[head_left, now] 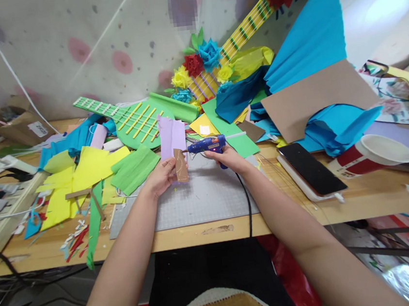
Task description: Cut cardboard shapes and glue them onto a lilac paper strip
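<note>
A small brown cardboard piece (181, 165) stands upright above the grey cutting mat (202, 199), pinched along its left edge by the fingers of the left hand (163, 176). A thin curved line shows on its face. Right behind it, and seemingly held with it, rises a strip of lilac paper (172, 136). The nozzle of a blue glue gun (206, 146) points left at the top of the cardboard, close to it — whether the tip touches cannot be told. The right hand (229, 157) grips the gun's handle, fingers curled tight around it, and a black cord (248, 202) drops from the handle across the mat and over the table edge.

Left of the mat lie sheets of yellow paper (82, 173) and a pleated green paper (135, 169), with red and white scraps near the wooden table (370, 199) front. Behind the hands lies a green paper guitar (131, 121) with yellow strips across it, and further back a yellow guitar neck (243, 34) runs up the wall, ringed with paper flowers (202, 60). To the right sit a large brown card sheet (315, 95), folds of blue paper (309, 39), a dark phone (310, 167) lying flat — and a tipped red-and-white paper cup (369, 155) just beside it.
</note>
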`<state>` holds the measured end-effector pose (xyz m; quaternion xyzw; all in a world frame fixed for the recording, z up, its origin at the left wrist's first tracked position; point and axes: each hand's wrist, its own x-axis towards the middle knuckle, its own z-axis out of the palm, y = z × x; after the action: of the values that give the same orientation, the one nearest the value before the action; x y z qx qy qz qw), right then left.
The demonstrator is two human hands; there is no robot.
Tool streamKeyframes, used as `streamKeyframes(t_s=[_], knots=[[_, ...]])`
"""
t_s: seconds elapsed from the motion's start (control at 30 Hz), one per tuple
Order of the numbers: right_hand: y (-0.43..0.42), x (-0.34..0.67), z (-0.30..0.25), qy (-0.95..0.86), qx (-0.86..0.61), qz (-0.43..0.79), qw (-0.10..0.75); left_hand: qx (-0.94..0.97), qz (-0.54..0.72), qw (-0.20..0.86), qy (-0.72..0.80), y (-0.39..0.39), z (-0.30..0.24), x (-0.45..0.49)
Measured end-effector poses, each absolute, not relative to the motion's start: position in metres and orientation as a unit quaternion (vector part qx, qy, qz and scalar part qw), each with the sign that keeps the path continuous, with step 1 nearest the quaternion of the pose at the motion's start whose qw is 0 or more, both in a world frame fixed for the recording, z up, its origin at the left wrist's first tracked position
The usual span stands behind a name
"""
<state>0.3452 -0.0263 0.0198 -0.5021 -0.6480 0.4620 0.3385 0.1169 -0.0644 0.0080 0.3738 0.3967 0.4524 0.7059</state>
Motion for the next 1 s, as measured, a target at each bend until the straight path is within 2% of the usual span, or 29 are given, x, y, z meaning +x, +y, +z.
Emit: streamKeyframes(t_s=[0.2,0.8,1.0], knots=[[-0.0311,0.3422,0.0257,-0.659,-0.472,0.490,0.321,0.390,0.437,0.705,0.399,-0.0630,0.0035,0.1145],[-0.0309,0.3430,0.0257,-0.656,-0.487,0.452,0.359,0.380,0.428,0.710,0.411,-0.0654,0.0063,0.1161],[-0.0295,0.3509,0.0244,-0.659,-0.497,0.448,0.343,0.383,0.441,0.704,0.405,-0.0644,0.0050,0.1157]])
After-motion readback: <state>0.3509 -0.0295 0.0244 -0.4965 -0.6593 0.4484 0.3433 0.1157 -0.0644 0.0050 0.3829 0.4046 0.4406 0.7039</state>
